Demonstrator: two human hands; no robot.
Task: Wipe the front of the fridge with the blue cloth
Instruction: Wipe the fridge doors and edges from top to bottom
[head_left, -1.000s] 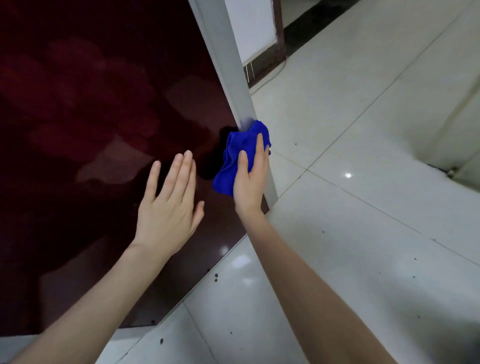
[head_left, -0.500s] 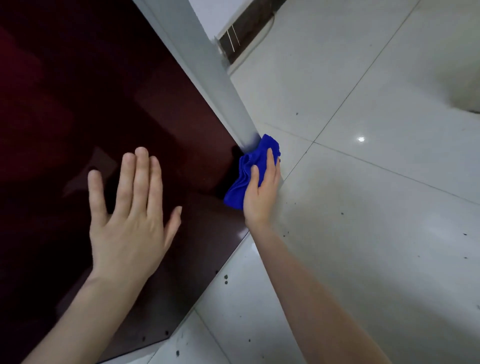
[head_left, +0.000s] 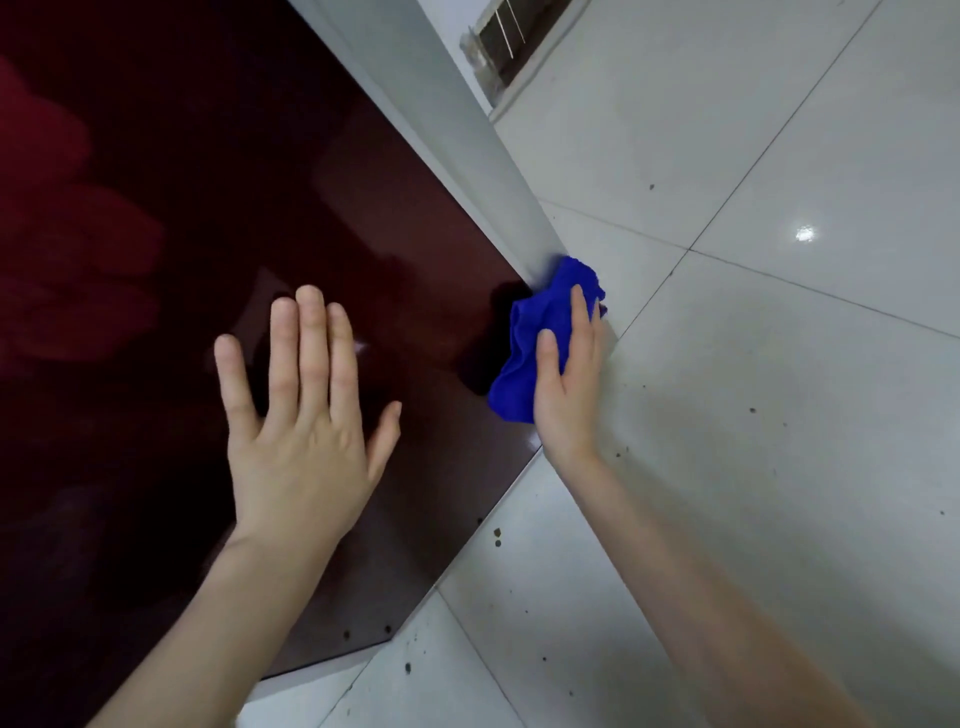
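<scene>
In the head view, the blue cloth (head_left: 540, 338) is pressed flat against the fridge (head_left: 260, 182) by the right hand (head_left: 566, 384), whose palm and extended fingers lie over the cloth's right half rather than being curled around it; nothing is clenched, the cloth is simply pinned under an open palm. The cloth is bunched into folds and sits at the lower right corner of the dark red glossy door, where the door meets the grey side panel (head_left: 467, 130). From the grip, crumpled fabric sticks out above the fingertips and to the left of the thumb side. Well to the left of the grip, the left hand (head_left: 301, 426) is laid open and flat on the door, its 4 fingers together and pointing up, the thumb spread toward the cloth, with nothing held. To the right of the grip and below it, the white tiled floor (head_left: 779, 415) is seen, marked with small dark specks. Beyond the grip, up along the side panel, a dark skirting strip (head_left: 506, 39) is visible.
</scene>
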